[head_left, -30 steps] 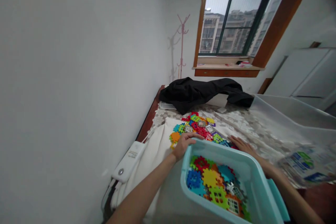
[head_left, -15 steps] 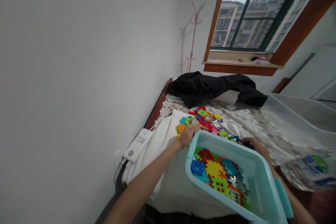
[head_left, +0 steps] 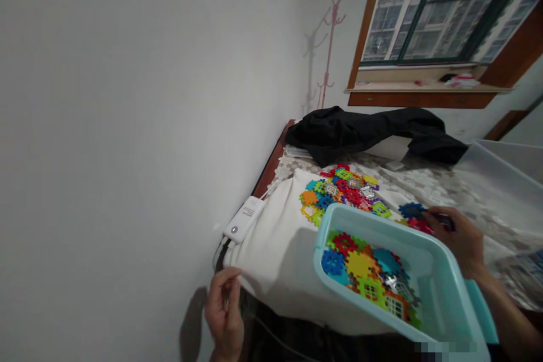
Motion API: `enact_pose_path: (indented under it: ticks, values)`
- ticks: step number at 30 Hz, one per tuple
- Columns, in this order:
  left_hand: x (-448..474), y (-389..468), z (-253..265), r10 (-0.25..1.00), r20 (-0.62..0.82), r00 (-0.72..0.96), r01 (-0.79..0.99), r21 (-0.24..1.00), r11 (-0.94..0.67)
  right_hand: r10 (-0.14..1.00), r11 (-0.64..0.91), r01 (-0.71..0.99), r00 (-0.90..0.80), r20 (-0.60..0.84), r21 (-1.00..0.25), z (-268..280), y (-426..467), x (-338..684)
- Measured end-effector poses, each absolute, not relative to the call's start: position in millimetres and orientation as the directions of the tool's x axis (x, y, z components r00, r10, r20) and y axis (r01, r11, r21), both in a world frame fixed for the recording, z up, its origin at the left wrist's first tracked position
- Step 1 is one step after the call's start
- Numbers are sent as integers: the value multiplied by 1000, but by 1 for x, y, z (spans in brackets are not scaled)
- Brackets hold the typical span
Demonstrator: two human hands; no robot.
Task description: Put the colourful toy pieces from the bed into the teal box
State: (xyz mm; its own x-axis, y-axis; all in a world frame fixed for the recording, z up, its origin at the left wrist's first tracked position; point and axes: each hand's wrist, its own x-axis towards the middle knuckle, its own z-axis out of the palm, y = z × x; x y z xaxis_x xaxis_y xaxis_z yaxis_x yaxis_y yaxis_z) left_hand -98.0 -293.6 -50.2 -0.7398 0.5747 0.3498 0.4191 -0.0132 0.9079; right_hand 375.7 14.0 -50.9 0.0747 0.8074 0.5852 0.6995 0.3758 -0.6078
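My left hand [head_left: 224,308] is at the near left corner of the white cloth [head_left: 275,260], with thumb and forefinger brought together on its edge. Beyond the basket's right side, my right hand [head_left: 460,237] has its fingers closed on a dark, small plastic piece [head_left: 446,222], partly hidden by the fingers. A dark blue gear piece [head_left: 410,210] lies at its fingertips, with red pieces [head_left: 419,226] just below. The light-blue basket [head_left: 382,220] holds several gear-shaped building pieces [head_left: 360,266]. More colourful pieces [head_left: 339,189] are spread on the cloth behind it.
A white power bank-like box [head_left: 244,219] with cables lies at the left edge by the wall. Black clothing [head_left: 365,127] is heaped at the back. A clear plastic bin [head_left: 504,175] stands at the right, with a transparent package [head_left: 526,271] nearer.
My left hand has left the pieces behind the basket and come back to the cloth's near left corner. My right hand has moved out to the right of the basket. The view has shifted.
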Motion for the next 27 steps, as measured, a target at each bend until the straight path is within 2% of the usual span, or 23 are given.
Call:
enact_pose_path:
  ticks: [3, 6, 8, 10, 13, 15, 18, 21, 24, 26, 27]
  values:
    - [-125, -312, -61, 572, 384, -724, 537, 835, 119, 739, 357, 693, 200, 643, -626, -20, 0, 372]
    - [-144, -313, -62, 632, 326, -703, 565, 796, 218, 753, 388, 649, 187, 631, -654, 13, -24, 364]
    - [-151, -309, -59, 681, 281, -676, 580, 773, 257, 801, 462, 579, 52, 596, -671, 32, -40, 353]
    - [-154, -303, -56, 721, 266, -640, 611, 745, 268, 801, 567, 491, -139, 583, -661, 47, -52, 338]
    - [-153, -297, -54, 749, 300, -591, 682, 682, 264, 745, 661, 388, -442, 500, -642, 57, -62, 313]
    - [-151, -296, -54, 741, 349, -574, 722, 643, 257, 699, 685, 358, -570, 432, -634, 56, -63, 300]
    - [-148, -298, -57, 715, 346, -608, 694, 669, 266, 650, 729, 378, -645, 402, -571, 51, -64, 293]
    - [-151, -300, -61, 691, 259, -675, 585, 758, 287, 606, 785, 407, -661, 442, -468, 54, -73, 303]
    - [-156, -296, -59, 689, 254, -679, 581, 760, 293, 561, 824, 401, -676, 478, -401, 63, -100, 315]
    - [-159, -290, -53, 707, 271, -654, 631, 710, 312, 498, 853, 282, -692, 522, -439, 66, -128, 315]
    - [-159, -288, -50, 718, 272, -641, 652, 686, 323, 440, 863, 160, -704, 558, -480, 63, -142, 310]
